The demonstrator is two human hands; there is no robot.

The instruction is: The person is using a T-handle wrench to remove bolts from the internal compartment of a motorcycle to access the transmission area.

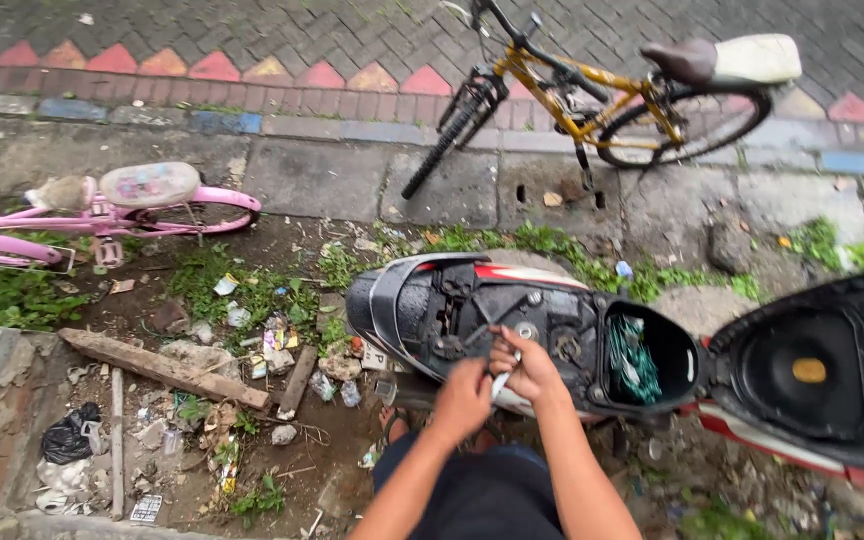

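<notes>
A: Scooter (472,300) with its seat (812,370) tipped up and open, parked on dirt near the kerb (352,130). Both hands over the exposed top of the body, at its near edge.

B: What's in the hands?

A: Right hand (527,365) has its fingers clamped on a small white, pen-like thing (500,385); can't tell what it is. Left hand (464,398) is curled shut just beside it, touching or nearly so. Whether the left actually grips the white piece, I can't tell.

B: Risks from here?

A: My judgement: a drop. The white thing is held over the scooter's edge, above ground covered in litter and scraps (272,350). If the grip slips, it likely falls among wrappers and would be hard to find.

B: Anything else?

A: The open compartment (652,360) holds a green bundle (634,360), near the right forearm. A sleeve or elbow could snag it. Also the raised seat: a bump to the scooter might swing it down toward the arms.

B: Surroundings?

A: Pink bicycle (102,215) lying left, yellow bicycle (592,95) standing on the paving beyond. Both well apart from the hands.
</notes>
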